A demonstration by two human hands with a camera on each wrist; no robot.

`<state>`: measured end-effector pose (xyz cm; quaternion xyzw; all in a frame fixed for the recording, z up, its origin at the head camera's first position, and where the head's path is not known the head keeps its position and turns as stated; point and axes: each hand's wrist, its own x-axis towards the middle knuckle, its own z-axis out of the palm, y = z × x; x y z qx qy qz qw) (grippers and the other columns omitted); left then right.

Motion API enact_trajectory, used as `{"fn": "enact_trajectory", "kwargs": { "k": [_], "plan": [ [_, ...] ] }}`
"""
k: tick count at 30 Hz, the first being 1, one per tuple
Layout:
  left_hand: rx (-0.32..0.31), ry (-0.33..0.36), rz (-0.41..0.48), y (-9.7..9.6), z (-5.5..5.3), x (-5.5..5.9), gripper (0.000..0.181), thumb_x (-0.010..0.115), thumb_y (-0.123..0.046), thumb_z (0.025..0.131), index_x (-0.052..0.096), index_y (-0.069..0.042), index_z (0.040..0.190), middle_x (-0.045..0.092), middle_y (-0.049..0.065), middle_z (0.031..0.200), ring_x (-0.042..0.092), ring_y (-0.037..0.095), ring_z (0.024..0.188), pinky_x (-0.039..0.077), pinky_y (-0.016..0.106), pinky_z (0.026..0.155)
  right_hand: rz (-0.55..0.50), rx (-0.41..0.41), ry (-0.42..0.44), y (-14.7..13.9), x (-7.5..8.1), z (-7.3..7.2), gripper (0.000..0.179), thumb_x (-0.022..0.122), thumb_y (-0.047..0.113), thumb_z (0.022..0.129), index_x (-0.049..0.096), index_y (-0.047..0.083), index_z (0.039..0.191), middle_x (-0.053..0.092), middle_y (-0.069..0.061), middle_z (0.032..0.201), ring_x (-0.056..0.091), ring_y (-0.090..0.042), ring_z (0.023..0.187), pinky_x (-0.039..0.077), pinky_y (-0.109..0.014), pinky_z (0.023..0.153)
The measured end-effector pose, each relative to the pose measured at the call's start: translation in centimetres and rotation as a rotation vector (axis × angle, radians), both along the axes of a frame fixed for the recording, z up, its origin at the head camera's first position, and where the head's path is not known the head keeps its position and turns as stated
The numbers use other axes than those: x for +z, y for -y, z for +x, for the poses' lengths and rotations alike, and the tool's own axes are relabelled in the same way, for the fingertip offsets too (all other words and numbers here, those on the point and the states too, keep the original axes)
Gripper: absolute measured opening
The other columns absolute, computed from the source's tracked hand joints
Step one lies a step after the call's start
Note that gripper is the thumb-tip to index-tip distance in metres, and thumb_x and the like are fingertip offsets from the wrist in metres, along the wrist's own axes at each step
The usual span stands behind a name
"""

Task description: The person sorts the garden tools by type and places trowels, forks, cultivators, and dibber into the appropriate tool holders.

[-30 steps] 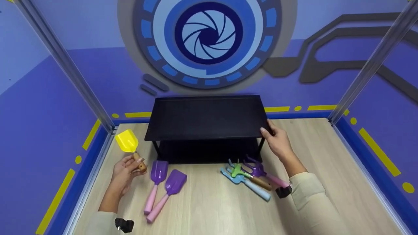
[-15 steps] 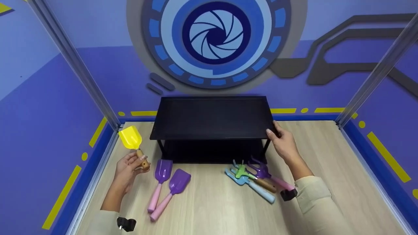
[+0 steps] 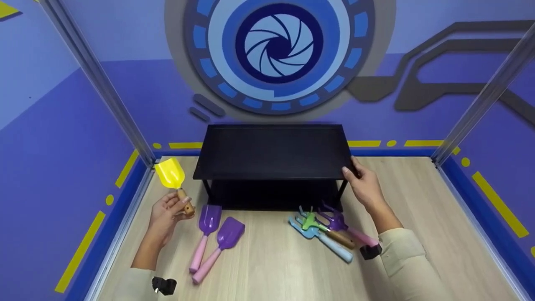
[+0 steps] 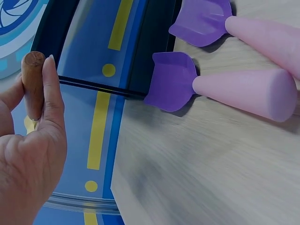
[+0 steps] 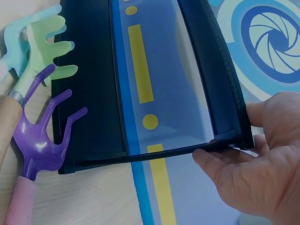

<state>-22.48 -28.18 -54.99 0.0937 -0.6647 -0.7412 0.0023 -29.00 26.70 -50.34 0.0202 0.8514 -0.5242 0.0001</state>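
Observation:
My left hand (image 3: 164, 215) pinches the wooden handle of a small yellow shovel (image 3: 170, 172), holding it blade-up left of a black two-tier shelf (image 3: 273, 151). In the left wrist view, the handle's butt end (image 4: 33, 58) shows between thumb and fingers, while the blade is mostly hidden. My right hand (image 3: 366, 184) grips the shelf's top tier at its front right corner, thumb on top. From the right wrist, the fingers (image 5: 213, 164) show around the shelf's end. Two purple shovels (image 3: 210, 218) with pink handles lie beside my left hand, blades towards the shelf.
By the shelf's front right lie a light blue hand fork (image 3: 334, 247), a green rake (image 3: 310, 220) with a wooden handle, and a purple rake (image 3: 336, 220) with a pink handle, overlapping. Patterned blue walls (image 3: 125, 96) enclose the wooden table (image 3: 267, 259) at the back and sides.
The yellow shovel has risen slightly and tipped a little more upright in my left hand. My right hand keeps its place on the shelf corner. The head view has shifted slightly.

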Motion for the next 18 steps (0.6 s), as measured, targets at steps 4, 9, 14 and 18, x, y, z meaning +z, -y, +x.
{"fn": "enact_trajectory", "kwargs": {
  "k": [4,9,14,18],
  "plan": [
    [-0.006,-0.01,-0.008,0.0,0.0,0.2,0.048,0.066,-0.011,0.106,0.043,0.005,0.145,0.074,-0.005,0.105,0.076,0.014,0.09,0.066,0.031,0.082,-0.012,-0.002,0.004,0.0,0.1,0.1,0.067,0.052,0.037,0.114,0.021,0.015,0.17,0.024,-0.018,0.176,0.024,-0.036,0.166,0.028,-0.05,0.134],
    [-0.008,-0.01,-0.021,0.2,0.1,0.3,0.047,0.066,-0.01,0.106,0.044,0.005,0.144,0.074,-0.005,0.105,0.077,0.014,0.089,0.066,0.03,0.081,-0.027,-0.005,-0.007,0.1,0.0,0.0,0.067,0.052,0.036,0.114,0.021,0.015,0.17,0.024,-0.017,0.176,0.024,-0.036,0.165,0.028,-0.048,0.134],
    [-0.01,-0.006,-0.034,0.3,0.1,0.5,0.049,0.067,-0.012,0.106,0.043,0.005,0.146,0.075,-0.006,0.106,0.077,0.013,0.089,0.066,0.03,0.082,-0.023,-0.013,-0.01,0.2,-0.3,0.1,0.067,0.052,0.038,0.114,0.022,0.016,0.17,0.025,-0.016,0.176,0.026,-0.036,0.165,0.029,-0.049,0.133],
    [-0.012,-0.017,-0.047,0.2,-0.1,1.1,0.05,0.067,-0.013,0.106,0.043,0.005,0.146,0.075,-0.007,0.105,0.076,0.013,0.088,0.066,0.03,0.082,-0.022,-0.012,-0.014,0.1,-0.4,0.1,0.067,0.051,0.039,0.114,0.022,0.016,0.17,0.025,-0.016,0.176,0.026,-0.036,0.165,0.03,-0.05,0.133]
  ]
}}
